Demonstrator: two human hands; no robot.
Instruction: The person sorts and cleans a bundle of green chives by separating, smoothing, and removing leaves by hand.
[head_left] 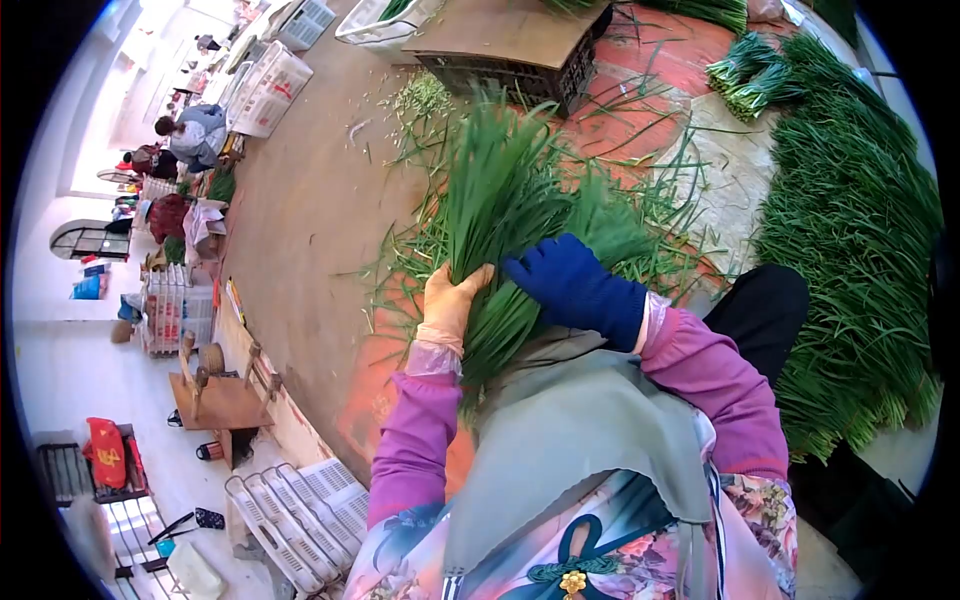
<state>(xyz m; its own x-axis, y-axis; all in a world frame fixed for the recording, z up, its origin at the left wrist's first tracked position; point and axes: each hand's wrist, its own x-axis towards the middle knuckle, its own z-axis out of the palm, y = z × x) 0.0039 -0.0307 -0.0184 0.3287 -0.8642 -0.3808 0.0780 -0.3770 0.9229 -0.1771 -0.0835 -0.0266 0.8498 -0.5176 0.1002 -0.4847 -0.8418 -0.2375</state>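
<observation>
Bunch of chives (495, 200) in front of the grey apron (580, 440), clasped in the orange-gloved left hand (452, 305), thumb folded across the leaves. Just beside, blue-gloved right hand (585, 290), fingers curled; impossible to tell whether gripping any leaves. Beneath, red sheet (378, 370) strewn with loose leaves; beyond, black crate (575, 85) under a brown board (500, 35); to the right, long heap of chives (850, 250).

Green leaf bunch (487, 205) — slender blades, fanned tips, clasped in left hand (450, 303)
</observation>
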